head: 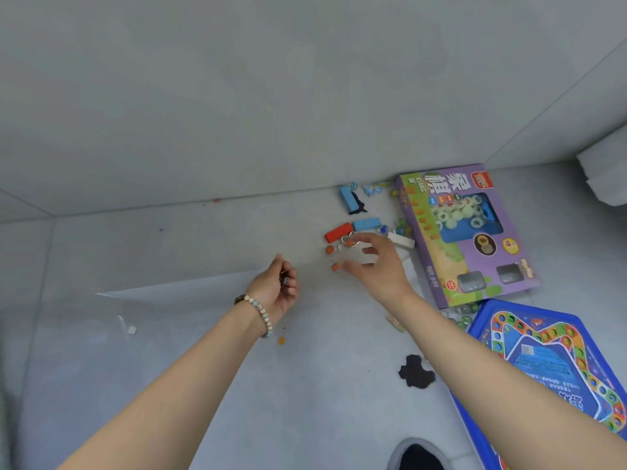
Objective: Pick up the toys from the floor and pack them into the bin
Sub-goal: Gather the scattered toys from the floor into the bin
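Pickup is your step: your right hand (376,262) hangs spread beside the red block (338,232), your left hand (273,291) grips a small dark piece (285,281); next needs a fine pinch.

Open floor left, clutter right
The grey tiled floor (203,385) lies mostly open at left and centre; near the wall (237,96) a red rectangular block (338,232), blue rectangular block (366,224) and white rectangular block (401,239) crowd together, with a purple cardboard chess box (475,266) just right.

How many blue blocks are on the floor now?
2: one blue block by the wall; a second blue block beside the red block, beyond the right hand. Others may be hidden.
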Demonstrator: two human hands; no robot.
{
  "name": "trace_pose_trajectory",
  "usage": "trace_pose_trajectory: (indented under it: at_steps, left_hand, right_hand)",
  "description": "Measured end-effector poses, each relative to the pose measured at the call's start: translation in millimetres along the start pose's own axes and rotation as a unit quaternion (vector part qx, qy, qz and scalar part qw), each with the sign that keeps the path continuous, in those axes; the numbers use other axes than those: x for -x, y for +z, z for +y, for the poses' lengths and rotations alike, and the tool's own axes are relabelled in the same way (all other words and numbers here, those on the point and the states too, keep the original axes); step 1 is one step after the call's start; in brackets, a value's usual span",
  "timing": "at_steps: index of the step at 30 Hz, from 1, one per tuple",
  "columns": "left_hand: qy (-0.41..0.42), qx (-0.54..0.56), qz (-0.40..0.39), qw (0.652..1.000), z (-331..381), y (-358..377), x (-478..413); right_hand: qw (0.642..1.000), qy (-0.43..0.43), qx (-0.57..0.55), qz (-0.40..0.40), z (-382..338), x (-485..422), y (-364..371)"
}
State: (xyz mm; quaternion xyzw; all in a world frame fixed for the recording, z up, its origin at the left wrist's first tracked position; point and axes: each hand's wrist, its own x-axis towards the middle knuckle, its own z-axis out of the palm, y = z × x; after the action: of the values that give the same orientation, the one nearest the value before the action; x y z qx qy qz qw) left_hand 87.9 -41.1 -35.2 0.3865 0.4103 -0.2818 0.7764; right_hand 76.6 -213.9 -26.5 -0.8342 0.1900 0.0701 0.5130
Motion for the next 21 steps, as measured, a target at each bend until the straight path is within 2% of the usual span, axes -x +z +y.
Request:
trace_pose_trajectory:
  at_steps: [6,9,14,21]
  left_hand:
    - [-0.002,-0.010,0.015,1.000,0,-2,-6]
    - [-0.003,-0.021,0.016,1.000,1,-1,-8]
    - [0.018,-0.043,0.019,0.999,1,2,-12]
    - [0.011,-0.015,-0.033,0.999,0,7,-13]
  right_hand:
    - [0.992,-0.031,0.109,-0.062,0,-19,21]
    - [0.994,-0.048,0.084,-0.049,1,-20,26]
    - [0.991,-0.076,0.112,-0.008,5,-27,33]
    - [0.990,-0.081,0.114,0.013,8,-31,35]
